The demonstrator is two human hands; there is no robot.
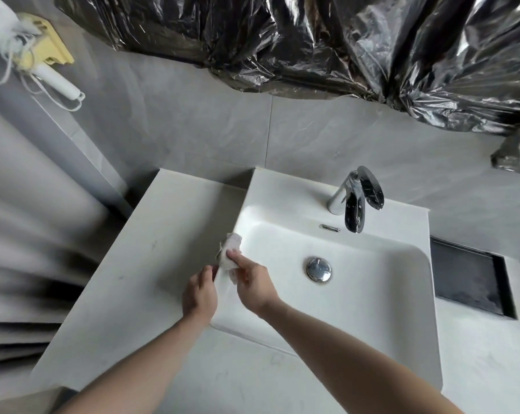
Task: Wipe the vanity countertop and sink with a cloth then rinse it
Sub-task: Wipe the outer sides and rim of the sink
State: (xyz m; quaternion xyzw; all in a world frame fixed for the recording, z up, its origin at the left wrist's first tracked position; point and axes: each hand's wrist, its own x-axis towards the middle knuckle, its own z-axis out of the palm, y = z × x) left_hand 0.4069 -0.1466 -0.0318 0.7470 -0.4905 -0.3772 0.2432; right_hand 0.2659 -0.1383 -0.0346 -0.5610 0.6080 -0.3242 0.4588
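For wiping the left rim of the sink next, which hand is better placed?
Probably the right hand: it pinches the cloth already against that rim of the sink. The left hand only touches the cloth's lower edge.

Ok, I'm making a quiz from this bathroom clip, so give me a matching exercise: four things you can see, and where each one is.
Things:
1. cloth
2. faucet
3. drain plug
4. black plastic sheet

Places:
A. bottom of the basin
B. high on the wall
C. back ledge of the sink
D. left rim of the sink, held by the hands

Pairs: 1-D, 2-C, 3-A, 4-B
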